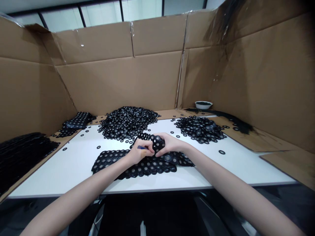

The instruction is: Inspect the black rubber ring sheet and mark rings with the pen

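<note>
Through the head view, I saw the left hand (142, 152) closed around a slim blue tool (141, 147) and the right hand (170, 143) gripping a raised black ring sheet (157, 141). It stood over flat ring sheets (109, 159) on the white board's (73, 167) near side; loose-ring piles (125, 121) lay far left and right.

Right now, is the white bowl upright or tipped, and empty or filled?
Upright and filled: the white bowl stands with its rim level, dark contents showing near the top. What they are, I cannot tell.
</note>
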A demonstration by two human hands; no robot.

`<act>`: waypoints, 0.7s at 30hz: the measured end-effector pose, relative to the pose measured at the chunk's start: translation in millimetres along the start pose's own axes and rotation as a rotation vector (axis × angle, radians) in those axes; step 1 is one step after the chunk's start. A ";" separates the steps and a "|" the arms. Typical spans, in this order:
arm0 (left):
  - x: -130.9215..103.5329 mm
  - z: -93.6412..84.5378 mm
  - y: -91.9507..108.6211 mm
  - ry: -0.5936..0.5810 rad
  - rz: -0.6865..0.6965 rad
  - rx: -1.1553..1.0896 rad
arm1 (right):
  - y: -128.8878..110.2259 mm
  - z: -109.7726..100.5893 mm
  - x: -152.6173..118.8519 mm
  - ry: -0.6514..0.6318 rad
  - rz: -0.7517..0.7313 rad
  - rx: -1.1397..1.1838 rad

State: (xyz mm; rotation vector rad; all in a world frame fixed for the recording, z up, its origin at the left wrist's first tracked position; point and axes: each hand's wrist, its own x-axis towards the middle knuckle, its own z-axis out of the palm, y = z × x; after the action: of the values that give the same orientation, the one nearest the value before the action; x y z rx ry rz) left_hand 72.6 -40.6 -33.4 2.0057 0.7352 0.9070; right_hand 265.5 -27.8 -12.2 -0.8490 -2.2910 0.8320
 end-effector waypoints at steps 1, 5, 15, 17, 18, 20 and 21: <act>0.5 0.0 0.2 0.001 -0.005 -0.007 | 0.4 0.2 0.1 -0.001 0.001 -0.002; 2.3 0.2 -1.1 0.000 -0.031 -0.052 | 0.7 0.9 -0.1 0.011 0.050 -0.034; 3.9 1.3 -2.4 0.001 -0.130 -0.154 | 2.9 1.5 0.5 0.020 0.039 -0.046; 4.4 1.8 -1.6 0.005 -0.145 -0.180 | 3.7 1.7 0.4 0.019 0.033 -0.036; 4.7 2.0 -1.2 0.006 -0.152 -0.191 | 4.0 1.8 0.4 0.013 0.031 -0.032; 5.6 2.5 -0.1 0.007 -0.172 -0.208 | 4.3 1.8 0.3 0.001 0.032 -0.027; 6.0 2.7 0.5 0.010 -0.184 -0.215 | 4.2 1.7 0.3 0.003 0.038 -0.026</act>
State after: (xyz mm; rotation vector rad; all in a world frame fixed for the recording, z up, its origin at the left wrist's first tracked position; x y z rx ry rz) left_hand 78.3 -37.5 -32.2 1.7169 0.7799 0.8503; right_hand 265.7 -25.6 -16.2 -0.9070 -2.2938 0.8182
